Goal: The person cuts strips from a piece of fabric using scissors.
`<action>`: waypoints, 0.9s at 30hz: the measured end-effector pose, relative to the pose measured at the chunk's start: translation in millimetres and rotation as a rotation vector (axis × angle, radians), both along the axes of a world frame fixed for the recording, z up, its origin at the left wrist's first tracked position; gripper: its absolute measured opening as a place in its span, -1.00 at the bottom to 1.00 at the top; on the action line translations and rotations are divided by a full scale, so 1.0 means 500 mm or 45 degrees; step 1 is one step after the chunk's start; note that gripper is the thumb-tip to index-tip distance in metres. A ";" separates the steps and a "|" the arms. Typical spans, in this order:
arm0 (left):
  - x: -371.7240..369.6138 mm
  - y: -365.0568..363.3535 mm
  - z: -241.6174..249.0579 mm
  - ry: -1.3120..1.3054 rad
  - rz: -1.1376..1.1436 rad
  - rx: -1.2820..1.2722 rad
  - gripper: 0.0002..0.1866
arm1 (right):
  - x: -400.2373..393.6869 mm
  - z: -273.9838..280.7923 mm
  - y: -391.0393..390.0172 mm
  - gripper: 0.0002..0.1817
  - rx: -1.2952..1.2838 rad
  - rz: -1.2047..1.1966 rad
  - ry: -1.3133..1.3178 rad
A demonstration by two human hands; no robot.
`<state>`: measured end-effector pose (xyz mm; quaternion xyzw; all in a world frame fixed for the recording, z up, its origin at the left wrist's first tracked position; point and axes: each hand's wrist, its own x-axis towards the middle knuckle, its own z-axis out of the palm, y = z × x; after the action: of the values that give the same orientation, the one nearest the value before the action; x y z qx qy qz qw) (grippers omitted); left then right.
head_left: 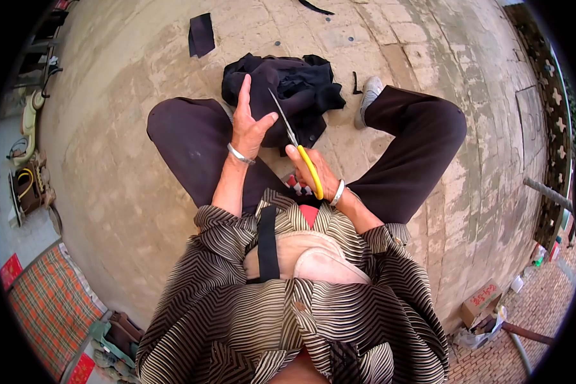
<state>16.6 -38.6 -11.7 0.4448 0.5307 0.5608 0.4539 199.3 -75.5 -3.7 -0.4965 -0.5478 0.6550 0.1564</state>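
Paved floor stretches past both knees, so decent room sideways; my left fingers are spread open, right fingers gripping yellow-handled scissors, dark cloth bunched just ahead.

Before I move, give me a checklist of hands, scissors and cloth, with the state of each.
1. Scissors in the right hand: ok.
2. Blades together: ok, they look closed.
3. Left hand well away from the blades: not ok, its thumb shows right beside them; the true gap is hard to judge.
4. Dark cloth held by the left fingers: not ok, they are spread.
5. Blade tip off the cloth: cannot tell.
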 end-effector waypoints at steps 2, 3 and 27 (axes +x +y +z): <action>-0.001 0.000 -0.004 -0.016 -0.001 0.005 -0.03 | -0.003 0.004 -0.002 -0.26 0.031 -0.034 -0.032; -0.001 0.000 -0.005 -0.010 -0.004 0.000 -0.04 | -0.003 0.009 -0.002 -0.27 0.035 -0.035 -0.048; -0.030 0.017 -0.012 0.278 0.319 -0.037 -0.42 | 0.042 0.011 0.001 -0.39 0.087 0.191 -0.170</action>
<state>1.4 -30.1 -17.5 0.4268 0.6362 0.5536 0.3265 220.2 -75.2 1.7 -0.4909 -0.6148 0.6111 0.0869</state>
